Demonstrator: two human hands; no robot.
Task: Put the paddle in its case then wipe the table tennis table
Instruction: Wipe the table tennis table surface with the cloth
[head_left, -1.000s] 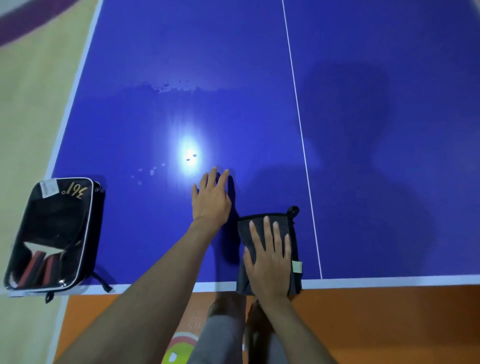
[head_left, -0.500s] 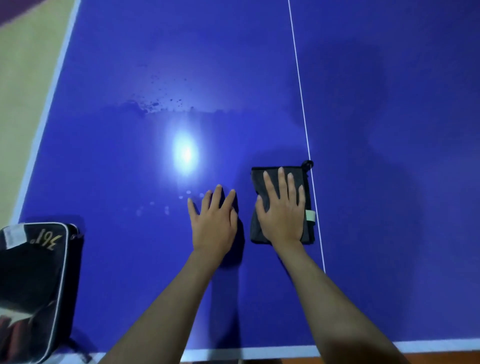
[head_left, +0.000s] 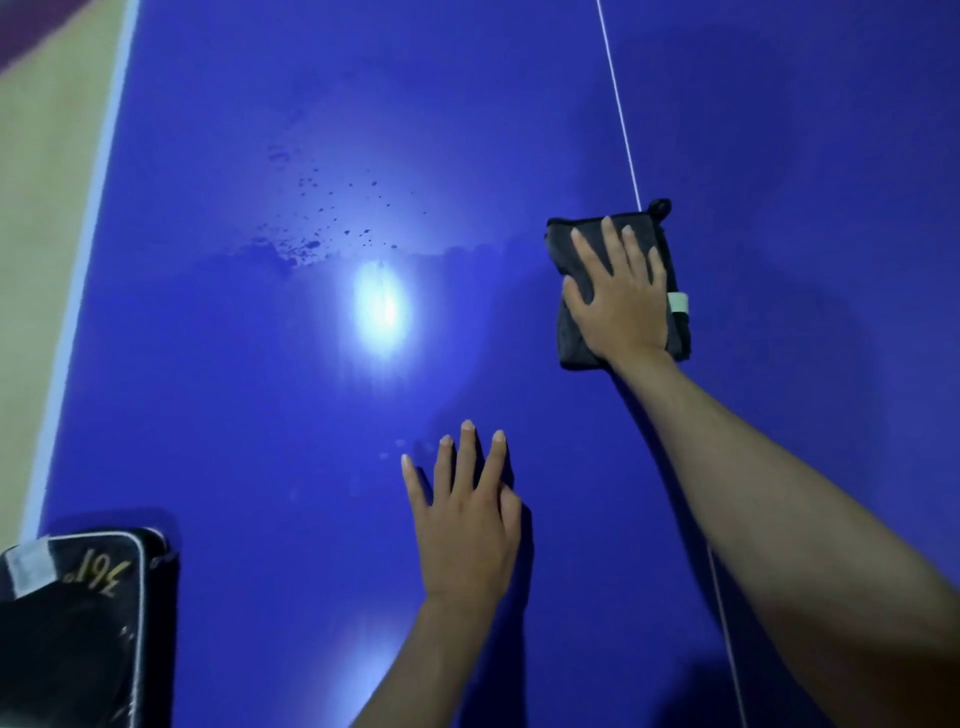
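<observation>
My right hand (head_left: 621, 296) lies flat on a folded dark grey cloth (head_left: 571, 332), pressing it onto the blue table tennis table (head_left: 234, 389) next to the white centre line (head_left: 621, 119). My left hand (head_left: 465, 525) rests palm down on the table, fingers spread, nearer to me and left of the cloth. The black paddle case (head_left: 72, 623) with gold lettering lies at the lower left corner; the paddle cannot be seen in it from here. A patch of dark water droplets (head_left: 332, 218) sits beyond a bright light reflection.
The table's white left edge line (head_left: 78, 270) runs along the left, with beige floor (head_left: 36, 208) beyond it. A wet smear boundary crosses the table at mid height, left of the cloth.
My right hand has pushed the cloth away from me along the centre line, from the near edge to mid table. The left hand stayed planted; the view has shifted forward over the table.
</observation>
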